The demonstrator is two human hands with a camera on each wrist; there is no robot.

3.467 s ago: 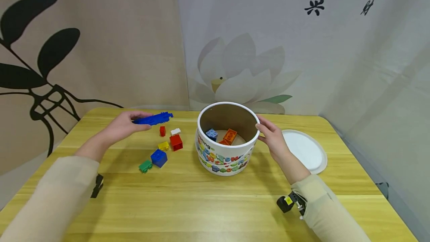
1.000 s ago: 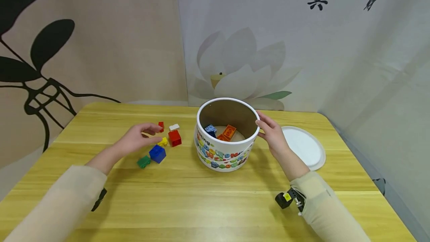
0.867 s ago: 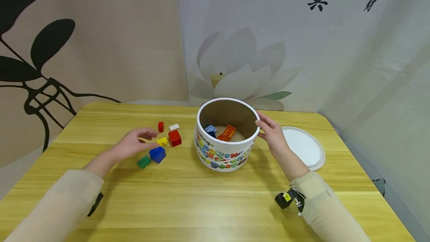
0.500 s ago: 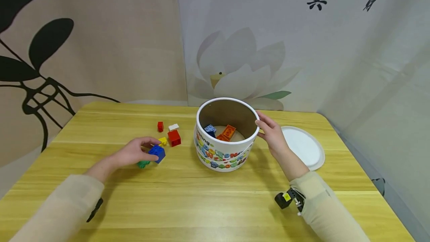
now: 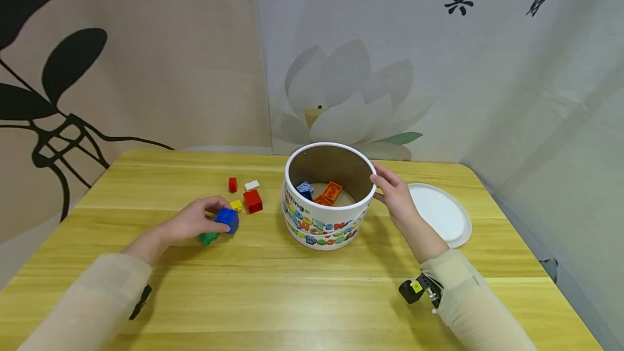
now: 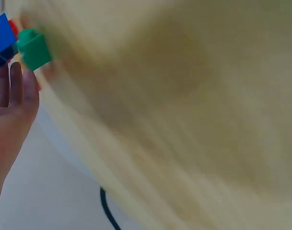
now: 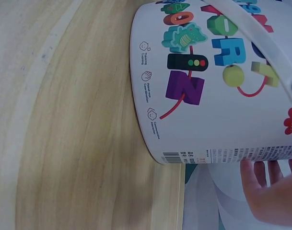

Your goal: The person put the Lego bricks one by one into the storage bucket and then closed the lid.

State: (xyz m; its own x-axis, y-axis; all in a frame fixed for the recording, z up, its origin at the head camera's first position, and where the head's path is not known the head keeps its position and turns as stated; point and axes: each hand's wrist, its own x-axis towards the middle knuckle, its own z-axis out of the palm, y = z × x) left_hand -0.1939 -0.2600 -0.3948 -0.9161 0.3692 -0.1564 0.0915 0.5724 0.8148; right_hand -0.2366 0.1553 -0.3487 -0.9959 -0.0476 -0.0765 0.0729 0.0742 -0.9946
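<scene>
My left hand (image 5: 197, 220) pinches a blue toy building block (image 5: 227, 221) between thumb and fingers at the left of the table. A green block (image 5: 208, 238) lies right under that hand; in the left wrist view the green block (image 6: 34, 49) shows beside the fingertips. Just beyond are a yellow block (image 5: 236, 206), a red block (image 5: 253, 201), a small red block (image 5: 233, 184) and a white block (image 5: 252, 185). My right hand (image 5: 397, 199) grips the rim of a white printed bucket (image 5: 317, 226). Inside it lie orange blocks (image 5: 332, 192) and a light-blue block (image 5: 305, 187).
A round white lid (image 5: 441, 214) lies on the wooden table (image 5: 302, 297) to the right of the bucket, behind my right forearm. The bucket's white carrying handle (image 7: 253, 36) hangs against its side. A printed cloth backdrop (image 5: 361, 58) stands behind the table.
Earlier my left hand held a flat blue piece, no longer in sight. It came back over the loose blocks and took hold of the blue block. My right hand stays at the rim.
</scene>
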